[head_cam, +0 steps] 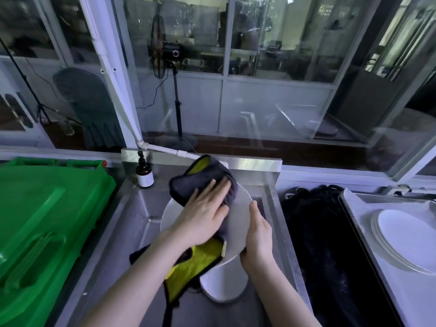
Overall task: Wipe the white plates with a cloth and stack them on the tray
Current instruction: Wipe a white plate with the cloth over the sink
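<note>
1. White stack (405, 239) already sits on the tray (346, 201) at your right; I can't count the plates.
2. One plate (238, 208) is mid-wipe, tilted over the sink (141, 208). Spare plates (226, 286) lie below it, so I'd judge the job partway done.
3. Your left hand (205, 213) lies flat, fingers straight, pressing the cloth (200, 180) onto the plate's face.
4. Your right hand (258, 232) grips the plate's right rim.

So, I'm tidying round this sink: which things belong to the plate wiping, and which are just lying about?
In use: cloth, held plate, sink plates, stacked plates, tray.
Lying about: green bin, pump bottle, black bundle.
</note>
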Demonstrator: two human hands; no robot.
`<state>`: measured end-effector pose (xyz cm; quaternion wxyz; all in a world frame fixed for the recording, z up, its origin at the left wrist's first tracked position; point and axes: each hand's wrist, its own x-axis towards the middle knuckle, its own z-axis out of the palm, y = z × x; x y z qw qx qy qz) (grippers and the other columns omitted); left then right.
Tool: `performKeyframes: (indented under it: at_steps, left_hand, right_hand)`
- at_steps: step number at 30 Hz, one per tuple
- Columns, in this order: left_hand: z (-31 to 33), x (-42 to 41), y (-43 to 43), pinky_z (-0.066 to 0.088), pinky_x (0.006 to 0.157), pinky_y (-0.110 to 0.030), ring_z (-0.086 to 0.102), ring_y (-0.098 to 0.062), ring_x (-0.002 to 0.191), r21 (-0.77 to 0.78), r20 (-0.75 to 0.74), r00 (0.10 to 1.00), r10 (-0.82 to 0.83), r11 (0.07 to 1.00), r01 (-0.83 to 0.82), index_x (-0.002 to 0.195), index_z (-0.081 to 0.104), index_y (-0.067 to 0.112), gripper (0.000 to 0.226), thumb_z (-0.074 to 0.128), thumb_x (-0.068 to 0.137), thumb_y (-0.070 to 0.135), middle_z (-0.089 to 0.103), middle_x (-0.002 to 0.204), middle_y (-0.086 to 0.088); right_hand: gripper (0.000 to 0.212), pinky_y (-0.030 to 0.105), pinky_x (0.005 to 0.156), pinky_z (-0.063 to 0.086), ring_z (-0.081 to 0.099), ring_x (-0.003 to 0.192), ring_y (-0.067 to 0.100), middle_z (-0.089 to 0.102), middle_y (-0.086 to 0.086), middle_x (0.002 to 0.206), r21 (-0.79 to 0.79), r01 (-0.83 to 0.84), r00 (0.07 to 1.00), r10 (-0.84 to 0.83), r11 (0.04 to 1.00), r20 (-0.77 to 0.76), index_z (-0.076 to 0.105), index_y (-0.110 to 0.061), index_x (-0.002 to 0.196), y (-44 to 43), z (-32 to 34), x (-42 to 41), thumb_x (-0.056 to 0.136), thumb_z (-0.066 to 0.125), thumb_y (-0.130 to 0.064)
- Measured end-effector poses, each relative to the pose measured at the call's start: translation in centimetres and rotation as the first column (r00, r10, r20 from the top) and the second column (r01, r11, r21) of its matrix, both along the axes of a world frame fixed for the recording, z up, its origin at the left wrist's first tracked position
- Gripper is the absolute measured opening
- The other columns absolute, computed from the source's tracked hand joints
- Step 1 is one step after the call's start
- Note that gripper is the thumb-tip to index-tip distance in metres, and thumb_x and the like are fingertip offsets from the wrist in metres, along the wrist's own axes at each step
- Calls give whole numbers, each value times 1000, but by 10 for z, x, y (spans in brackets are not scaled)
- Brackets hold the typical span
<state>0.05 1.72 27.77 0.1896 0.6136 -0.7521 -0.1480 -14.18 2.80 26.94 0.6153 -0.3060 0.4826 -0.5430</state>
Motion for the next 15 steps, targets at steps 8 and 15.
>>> performKeyframes:
  at_steps: [8, 15]
  left_hand:
    - [-6, -4, 41, 7, 120, -30, 7, -8, 151, -55, 113, 992, 53, 997, -47, 156, 7, 28, 65, 15, 93, 40, 12, 163, 14]
    - [-10, -43, 36, -3, 122, -31, -11, 1, 148, -102, 3, 987, -160, 982, 160, 149, -10, 38, 63, 23, 96, 31, -1, 161, 19]
  right_hand:
    - [33, 23, 44, 51, 73, 60, 13, 77, 0, 76, -31, 142, 990, -142, 989, -8, 79, -30, 74, -19, 19, -33, 95, 61, -50]
    - [37, 27, 74, 58, 75, 88, 15, 79, 2, 88, -29, -3, 1000, 4, 1000, 9, 82, -33, 76, -3, 9, -23, 101, 55, -40]
